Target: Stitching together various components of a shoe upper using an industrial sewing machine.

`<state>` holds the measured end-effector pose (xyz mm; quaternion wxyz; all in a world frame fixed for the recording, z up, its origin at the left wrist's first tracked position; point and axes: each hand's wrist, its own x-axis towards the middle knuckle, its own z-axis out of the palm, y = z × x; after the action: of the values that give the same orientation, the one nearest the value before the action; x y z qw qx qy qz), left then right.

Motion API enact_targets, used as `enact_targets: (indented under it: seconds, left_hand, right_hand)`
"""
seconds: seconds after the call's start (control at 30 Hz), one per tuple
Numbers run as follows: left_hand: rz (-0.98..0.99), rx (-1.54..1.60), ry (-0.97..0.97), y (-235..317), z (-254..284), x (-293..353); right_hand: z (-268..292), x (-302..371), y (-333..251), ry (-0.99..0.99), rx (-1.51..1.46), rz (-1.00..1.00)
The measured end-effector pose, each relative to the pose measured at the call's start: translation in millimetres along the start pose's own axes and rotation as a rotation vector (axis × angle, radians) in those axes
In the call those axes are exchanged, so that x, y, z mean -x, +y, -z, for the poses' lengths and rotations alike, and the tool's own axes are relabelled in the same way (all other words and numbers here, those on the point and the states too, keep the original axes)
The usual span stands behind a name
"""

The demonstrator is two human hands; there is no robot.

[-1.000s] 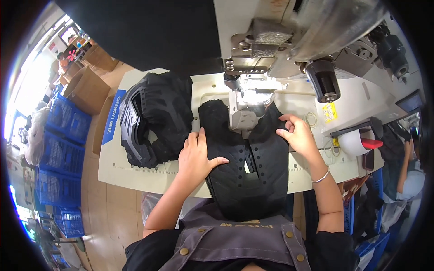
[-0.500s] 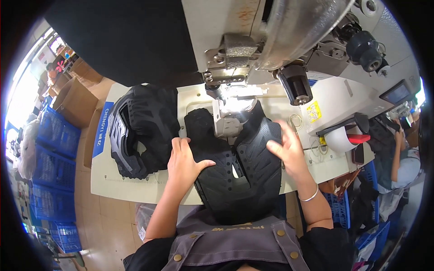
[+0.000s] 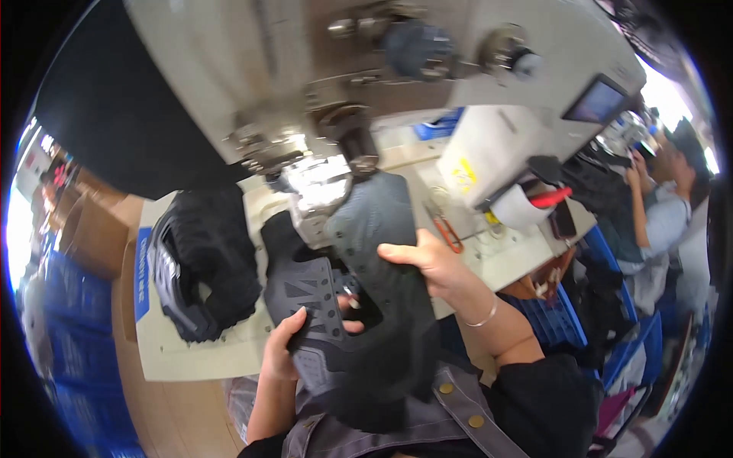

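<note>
A black shoe upper (image 3: pixel 401 301) with rows of eyelet holes and raised grey overlays is held between my hands, its near end tilted up off the table. My left hand (image 3: pixel 282 355) grips its left edge, thumb on top; fingertips show through the middle opening. My right hand (image 3: pixel 439 267) pinches the right edge, thumb on top and fingers largely hidden underneath. The far end of the upper lies beside the lit needle area of the sewing machine (image 3: pixel 313 187); whether the needle is in it cannot be made out.
A stack of black shoe uppers (image 3: pixel 221 263) sits on the table (image 3: pixel 183 359) at left. Orange-handled scissors (image 3: pixel 449 233) lie beyond my right hand, near a white cup-shaped holder (image 3: pixel 519 210). Blue crates (image 3: pixel 88 328) stand at left. Another person (image 3: pixel 664 206) works at far right.
My left hand has gone from lying on the upper to gripping its edge. My right hand has closed on the right side. The upper has lifted and turned; the whole view has shifted.
</note>
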<state>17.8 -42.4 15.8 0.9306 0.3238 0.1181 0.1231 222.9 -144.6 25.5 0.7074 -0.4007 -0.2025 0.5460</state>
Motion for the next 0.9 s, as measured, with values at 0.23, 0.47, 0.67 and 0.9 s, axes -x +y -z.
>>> enact_targets:
  seconds: [0.23, 0.47, 0.67, 0.9]
  left_hand:
    - [-0.403, -0.214, 0.184, 20, -25, -2]
    - [-0.300, -0.169, 0.129, 43, -30, -22]
    - [-0.332, -0.088, 0.239, 44, -10, -38]
    - [-0.290, -0.020, 0.322, 65, -10, -53]
  right_hand:
    - [1, 5, -7, 0.044, -0.017, 0.140]
    - [-12, 0, -32, 0.083, 0.118, 0.183]
    - [-6, -5, -38, 0.143, 0.078, 0.324]
    - [16, -34, -34, 0.112, -0.084, 0.191]
